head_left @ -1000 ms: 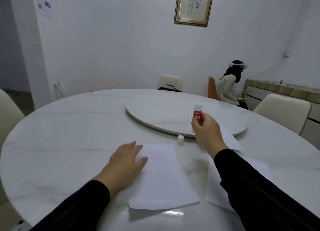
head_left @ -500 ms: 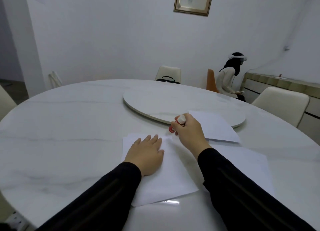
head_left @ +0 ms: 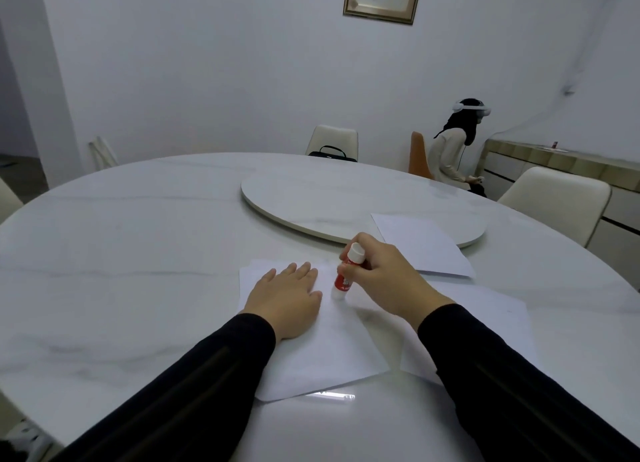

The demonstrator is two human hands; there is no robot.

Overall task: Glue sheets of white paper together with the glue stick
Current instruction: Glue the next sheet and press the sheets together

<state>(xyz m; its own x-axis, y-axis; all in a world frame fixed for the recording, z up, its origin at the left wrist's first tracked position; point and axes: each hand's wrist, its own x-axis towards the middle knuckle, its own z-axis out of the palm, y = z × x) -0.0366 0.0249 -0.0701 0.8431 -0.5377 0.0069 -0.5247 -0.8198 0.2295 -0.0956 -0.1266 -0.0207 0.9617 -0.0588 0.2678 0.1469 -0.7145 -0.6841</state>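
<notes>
Fingers of the right hand (head_left: 381, 274), curled round the red-and-white glue stick (head_left: 346, 274), had brought its tip down onto the flat white paper sheet (head_left: 332, 350) pinned by the flat, open left hand (head_left: 287, 298), so gluing looked begun.

Big round marble table (head_left: 138, 253) had a lazy Susan (head_left: 329, 198) in the middle. One sheet (head_left: 332, 354) lay nearer than it, another (head_left: 491, 323) right of that, a third (head_left: 420, 246) half on its rim.
</notes>
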